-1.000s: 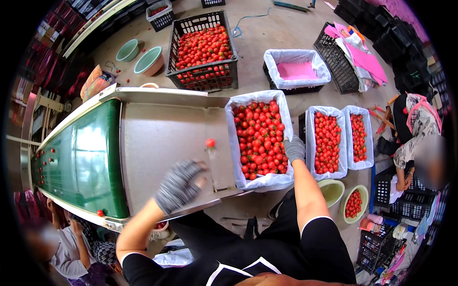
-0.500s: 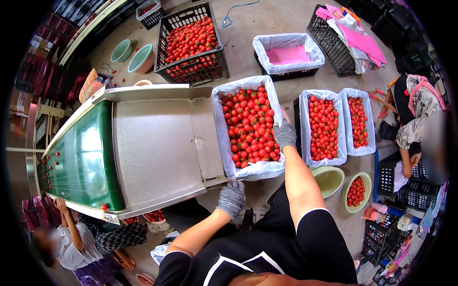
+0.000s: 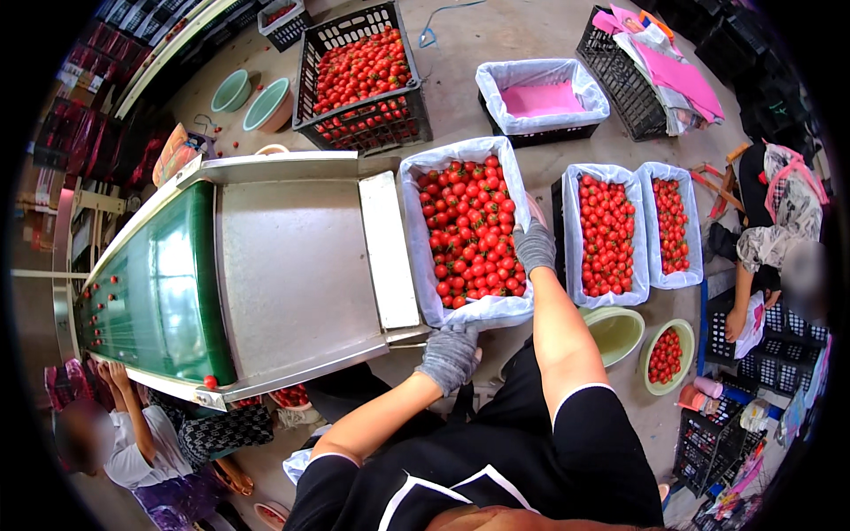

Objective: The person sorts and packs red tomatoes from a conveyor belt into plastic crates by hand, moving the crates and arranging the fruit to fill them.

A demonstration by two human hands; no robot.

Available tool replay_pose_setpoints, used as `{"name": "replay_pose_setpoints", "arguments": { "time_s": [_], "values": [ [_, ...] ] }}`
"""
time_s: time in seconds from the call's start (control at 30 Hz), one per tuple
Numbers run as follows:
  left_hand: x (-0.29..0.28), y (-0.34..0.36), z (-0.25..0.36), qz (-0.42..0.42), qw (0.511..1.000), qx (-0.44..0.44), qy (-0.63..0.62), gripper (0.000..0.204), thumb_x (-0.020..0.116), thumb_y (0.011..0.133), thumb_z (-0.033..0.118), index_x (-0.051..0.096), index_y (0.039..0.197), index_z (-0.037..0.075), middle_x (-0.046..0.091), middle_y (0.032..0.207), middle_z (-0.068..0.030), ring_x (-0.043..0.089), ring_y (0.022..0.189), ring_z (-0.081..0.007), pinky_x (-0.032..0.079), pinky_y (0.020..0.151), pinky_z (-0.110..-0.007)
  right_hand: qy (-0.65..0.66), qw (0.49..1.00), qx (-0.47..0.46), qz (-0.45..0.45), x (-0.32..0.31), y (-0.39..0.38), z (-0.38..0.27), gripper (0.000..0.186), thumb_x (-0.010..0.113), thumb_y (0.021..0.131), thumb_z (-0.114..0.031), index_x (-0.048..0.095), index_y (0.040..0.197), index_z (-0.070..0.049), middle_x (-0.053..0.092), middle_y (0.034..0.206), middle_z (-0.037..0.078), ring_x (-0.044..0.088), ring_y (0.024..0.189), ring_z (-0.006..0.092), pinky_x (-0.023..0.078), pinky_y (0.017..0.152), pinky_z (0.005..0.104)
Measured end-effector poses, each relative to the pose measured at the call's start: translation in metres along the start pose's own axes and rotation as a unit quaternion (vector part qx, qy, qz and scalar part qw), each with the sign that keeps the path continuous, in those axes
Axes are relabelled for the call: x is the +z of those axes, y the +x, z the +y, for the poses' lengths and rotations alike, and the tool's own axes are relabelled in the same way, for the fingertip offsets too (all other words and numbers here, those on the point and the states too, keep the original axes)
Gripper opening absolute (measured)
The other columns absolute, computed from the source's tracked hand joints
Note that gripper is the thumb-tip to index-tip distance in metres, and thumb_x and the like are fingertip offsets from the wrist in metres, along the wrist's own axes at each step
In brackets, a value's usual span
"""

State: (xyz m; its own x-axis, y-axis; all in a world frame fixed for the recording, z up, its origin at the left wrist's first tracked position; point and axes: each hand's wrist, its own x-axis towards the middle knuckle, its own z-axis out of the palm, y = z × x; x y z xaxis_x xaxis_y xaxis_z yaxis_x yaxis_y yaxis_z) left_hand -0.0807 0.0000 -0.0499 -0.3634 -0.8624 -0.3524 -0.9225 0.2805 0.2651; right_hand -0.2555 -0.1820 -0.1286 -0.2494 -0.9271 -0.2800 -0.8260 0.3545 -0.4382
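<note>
A crate lined with white plastic [image 3: 414, 217], heaped with small red tomatoes [image 3: 474, 230], is in front of me at the end of a metal chute [image 3: 283, 257]. My right hand [image 3: 535, 246], in a grey glove, grips its right rim. At its near edge, close to the left corner, my left hand [image 3: 449, 358], also gloved in grey, is closed against the liner; its fingertips are partly hidden. The chute's pale end flap [image 3: 390, 252] lies between the chute and the crate.
Left of the chute runs a green belt [image 3: 155, 283] with a few tomatoes. Two lined crates of tomatoes [image 3: 606, 234] [image 3: 670, 226] stand to the right, near green tubs [image 3: 613, 334]. Beyond are a black tomato crate [image 3: 363, 80] and a lined crate [image 3: 542, 97]. People work at both sides.
My left hand has moved right and up, from the chute's near corner to the crate's near edge. The chute's end flap has swung to a different angle and now looks bright.
</note>
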Motion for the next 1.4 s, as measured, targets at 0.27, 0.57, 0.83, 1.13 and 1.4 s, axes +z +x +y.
{"name": "replay_pose_setpoints", "arguments": {
  "time_s": [0.27,0.57,0.83,1.13,1.4],
  "values": [
    [-0.094,-0.059,-0.027,-0.006,0.997,0.017,-0.074,0.022,0.054,0.083,0.03,0.054,0.083,0.008,0.055,0.076,-0.0132,0.058,0.068,-0.0319,0.046,0.06,-0.043,-0.006,1.0,0.0,-0.008,0.001,0.002,0.0,0.038,0.049,0.082,-0.036,0.058,0.1,-0.003,0.062,0.088,0.024,0.061,0.085,0.0374,0.046,0.079,0.0456],
    [-0.096,0.122,-0.023,-0.091,0.992,0.07,-0.043,0.029,0.052,0.082,0.028,0.054,0.099,0.004,0.058,0.089,-0.0188,0.058,0.087,-0.0345,0.047,0.076,-0.043,-0.01,1.0,-0.001,-0.016,0.001,0.006,0.003,0.039,0.048,0.082,-0.036,0.057,0.101,-0.003,0.062,0.09,0.023,0.06,0.086,0.0369,0.046,0.08,0.0454],
    [-0.014,0.24,-0.019,0.047,0.989,-0.044,-0.135,0.036,0.062,0.075,0.029,0.054,0.1,0.004,0.055,0.102,-0.0179,0.058,0.092,-0.0334,0.047,0.08,-0.042,0.005,0.999,0.022,-0.028,-0.007,0.004,0.004,0.038,0.05,0.083,-0.037,0.057,0.098,-0.002,0.062,0.087,0.023,0.061,0.084,0.0379,0.046,0.078,0.0464],
    [0.003,0.251,-0.037,0.075,0.993,-0.074,-0.057,0.03,0.061,0.075,0.029,0.054,0.097,0.009,0.058,0.095,-0.0125,0.061,0.083,-0.0295,0.049,0.068,-0.044,0.019,0.999,0.012,-0.028,-0.009,0.0,-0.005,0.037,0.049,0.083,-0.035,0.057,0.098,-0.003,0.062,0.09,0.023,0.06,0.086,0.0378,0.046,0.079,0.0451],
    [-0.008,0.235,-0.037,0.04,0.991,-0.058,-0.117,0.04,0.06,0.076,0.028,0.054,0.112,0.012,0.054,0.105,-0.0168,0.056,0.098,-0.0312,0.047,0.082,-0.044,-0.002,0.998,0.028,-0.053,-0.013,0.004,-0.004,0.042,0.049,0.082,-0.036,0.056,0.106,-0.002,0.062,0.091,0.025,0.06,0.087,0.0373,0.046,0.08,0.0451]
  ]
}}
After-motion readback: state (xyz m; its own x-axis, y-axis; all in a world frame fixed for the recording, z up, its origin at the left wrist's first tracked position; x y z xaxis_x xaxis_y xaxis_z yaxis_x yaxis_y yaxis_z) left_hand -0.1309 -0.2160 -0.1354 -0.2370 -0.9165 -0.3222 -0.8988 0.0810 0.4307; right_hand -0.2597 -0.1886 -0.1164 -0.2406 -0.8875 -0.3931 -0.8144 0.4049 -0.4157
